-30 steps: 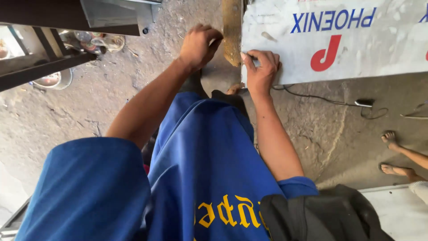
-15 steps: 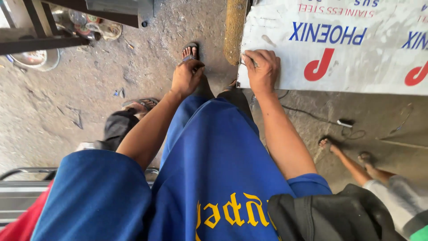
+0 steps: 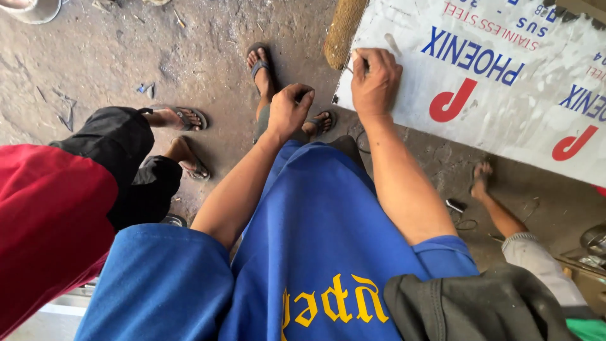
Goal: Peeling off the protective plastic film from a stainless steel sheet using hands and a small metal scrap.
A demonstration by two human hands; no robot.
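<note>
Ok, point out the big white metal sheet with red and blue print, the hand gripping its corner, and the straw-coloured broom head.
White printed metal sheet (image 3: pixel 505 95), head view, bare middle.
Right hand (image 3: pixel 374 82), head view, back of hand.
Straw-coloured broom head (image 3: pixel 344 25), head view, bristles.

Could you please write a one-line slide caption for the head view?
Right hand grips the corner of a printed white metal sheet; left hand hangs fisted above sandalled feet.

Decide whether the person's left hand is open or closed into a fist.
Closed. The left hand hangs over the concrete floor with fingers curled into the palm; whether it holds anything cannot be told.
</note>
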